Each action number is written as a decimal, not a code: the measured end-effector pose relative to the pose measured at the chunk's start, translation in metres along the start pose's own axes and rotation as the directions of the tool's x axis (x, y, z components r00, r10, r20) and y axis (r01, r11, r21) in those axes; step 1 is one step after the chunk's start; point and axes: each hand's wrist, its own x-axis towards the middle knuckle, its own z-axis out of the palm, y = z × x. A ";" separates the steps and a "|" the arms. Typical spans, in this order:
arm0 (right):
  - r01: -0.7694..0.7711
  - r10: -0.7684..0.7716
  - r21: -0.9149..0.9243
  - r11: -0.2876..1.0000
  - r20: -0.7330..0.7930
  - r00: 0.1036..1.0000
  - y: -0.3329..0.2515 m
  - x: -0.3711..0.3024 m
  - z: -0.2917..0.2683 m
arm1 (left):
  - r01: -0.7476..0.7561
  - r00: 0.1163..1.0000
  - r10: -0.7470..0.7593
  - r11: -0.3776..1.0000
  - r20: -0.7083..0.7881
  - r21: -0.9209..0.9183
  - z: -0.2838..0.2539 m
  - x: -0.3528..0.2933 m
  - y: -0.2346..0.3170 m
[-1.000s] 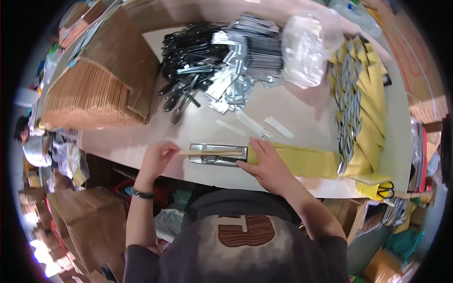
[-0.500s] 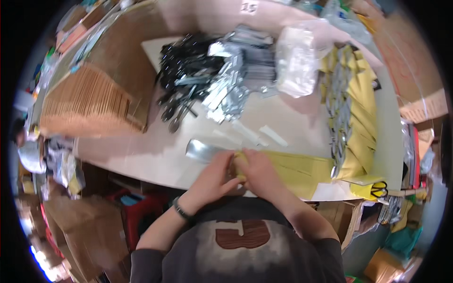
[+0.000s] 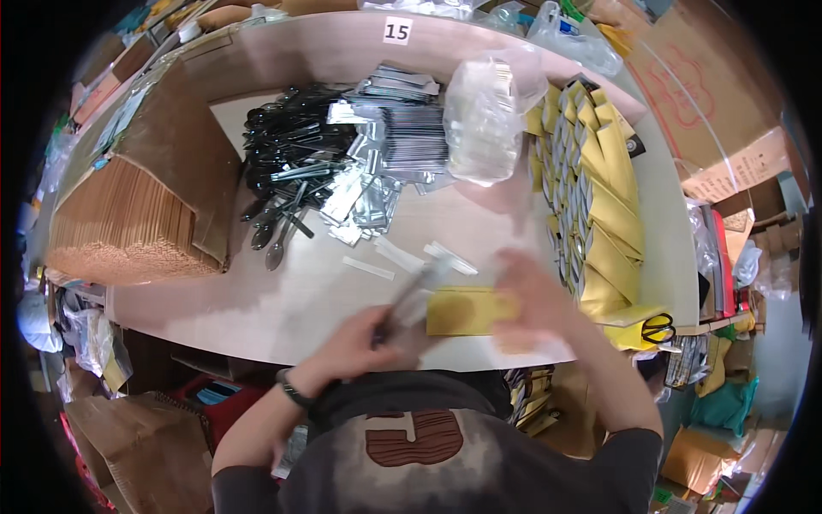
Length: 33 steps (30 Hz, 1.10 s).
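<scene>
Head cam, pretty blurry: left hand (image 3: 360, 343) pinches a silvery cutlery pack (image 3: 411, 300), angled toward the yellow sleeve (image 3: 467, 310) at the table's (image 3: 257, 300) near edge. Right hand (image 3: 535, 300) rests on the sleeve, probably steadying it; its finger spread I can't tell.

Bright even light, hands (image 3: 445, 321) motion-blurred, fisheye edges

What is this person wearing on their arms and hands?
Both hands are bare, with no gloves. The left hand has a dark band around its wrist, like a watch or bracelet. The right hand is motion-blurred, and nothing shows on that wrist. Dark short sleeves end above the elbows, so the forearms are uncovered.
</scene>
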 end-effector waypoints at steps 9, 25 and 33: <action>-0.365 0.347 0.151 0.919 0.131 0.929 -0.090 0.049 0.052 | 0.282 0.893 -0.127 0.905 -0.432 0.318 0.009 0.003 0.006; -0.144 0.182 0.201 0.969 -0.186 0.965 -0.116 0.148 0.088 | -0.219 0.847 0.497 0.650 -0.190 0.728 -0.029 -0.009 -0.001; -0.146 0.137 0.294 0.944 0.052 0.989 -0.082 0.187 0.097 | 0.241 0.662 0.242 0.828 -0.710 0.507 -0.094 -0.059 -0.050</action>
